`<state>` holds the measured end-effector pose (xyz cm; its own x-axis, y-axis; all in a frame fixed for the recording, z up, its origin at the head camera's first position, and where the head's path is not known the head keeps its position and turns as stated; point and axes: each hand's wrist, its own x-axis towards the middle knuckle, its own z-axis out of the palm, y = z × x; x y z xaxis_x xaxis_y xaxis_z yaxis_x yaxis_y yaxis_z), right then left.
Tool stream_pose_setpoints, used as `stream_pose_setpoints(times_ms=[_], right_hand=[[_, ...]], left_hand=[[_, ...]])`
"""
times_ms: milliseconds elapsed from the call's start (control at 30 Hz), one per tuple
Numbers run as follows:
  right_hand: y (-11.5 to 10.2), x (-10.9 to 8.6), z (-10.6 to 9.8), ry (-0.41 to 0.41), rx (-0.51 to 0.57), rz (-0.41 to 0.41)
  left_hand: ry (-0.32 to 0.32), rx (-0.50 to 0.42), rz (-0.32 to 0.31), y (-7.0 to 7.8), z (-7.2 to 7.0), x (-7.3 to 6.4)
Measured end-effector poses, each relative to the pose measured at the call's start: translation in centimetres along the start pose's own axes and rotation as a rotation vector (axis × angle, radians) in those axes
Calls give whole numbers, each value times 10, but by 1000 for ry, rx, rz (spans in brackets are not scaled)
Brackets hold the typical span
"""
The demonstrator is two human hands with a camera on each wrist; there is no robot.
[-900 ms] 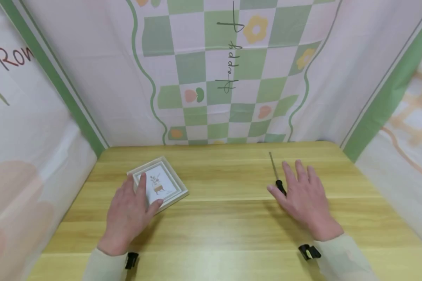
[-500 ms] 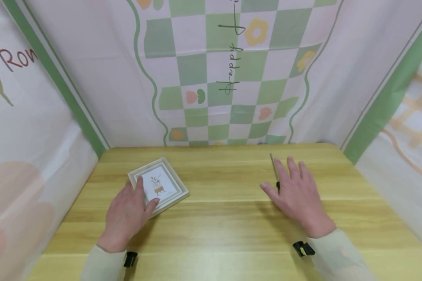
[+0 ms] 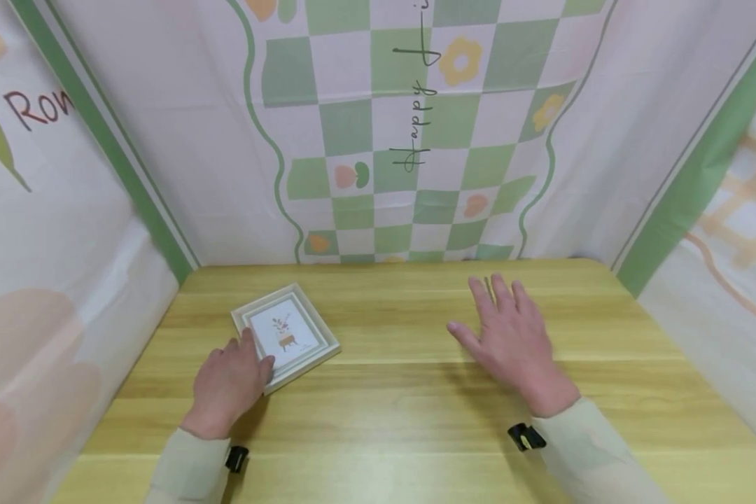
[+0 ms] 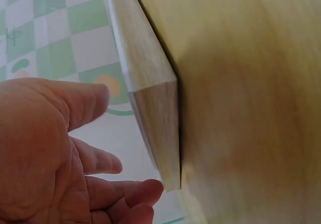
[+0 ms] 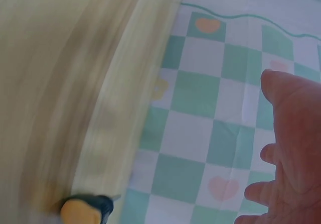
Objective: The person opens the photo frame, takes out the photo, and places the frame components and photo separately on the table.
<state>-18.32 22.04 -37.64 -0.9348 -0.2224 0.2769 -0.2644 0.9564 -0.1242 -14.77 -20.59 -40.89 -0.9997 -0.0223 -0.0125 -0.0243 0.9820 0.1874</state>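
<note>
A pale wooden picture frame with a small plant print lies flat at the left of the table. My left hand is at its near-left corner, thumb and index finger over the rim. In the left wrist view the thumb stands apart from the frame and the lower fingertips come close to its edge; I cannot tell whether they touch. My right hand hovers with spread fingers above a screwdriver, hiding most of it in the head view. The right wrist view shows its black handle with an orange end, apart from the hand.
The wooden table ends at the back against a green-and-white checked cloth. Printed cloth walls stand at the left and right. A black clip-like device sits at each wrist.
My right hand has moved left and a little forward, covering more of the screwdriver. My left hand has drawn back slightly toward the frame's near corner. The frame stays in place.
</note>
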Motion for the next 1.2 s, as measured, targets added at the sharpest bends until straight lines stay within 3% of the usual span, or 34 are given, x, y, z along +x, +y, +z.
stream_pose_setpoints(times_ms=[467, 900, 1200], right_hand=[[-28, 8, 5, -50, -4, -51], [-42, 8, 16, -69, 8, -86], [-50, 8, 21, -92, 17, -86]], left_hand=[[-14, 12, 37, -3, 8, 6], [29, -7, 96, -2, 13, 4], [-1, -16, 97, 3, 12, 4]])
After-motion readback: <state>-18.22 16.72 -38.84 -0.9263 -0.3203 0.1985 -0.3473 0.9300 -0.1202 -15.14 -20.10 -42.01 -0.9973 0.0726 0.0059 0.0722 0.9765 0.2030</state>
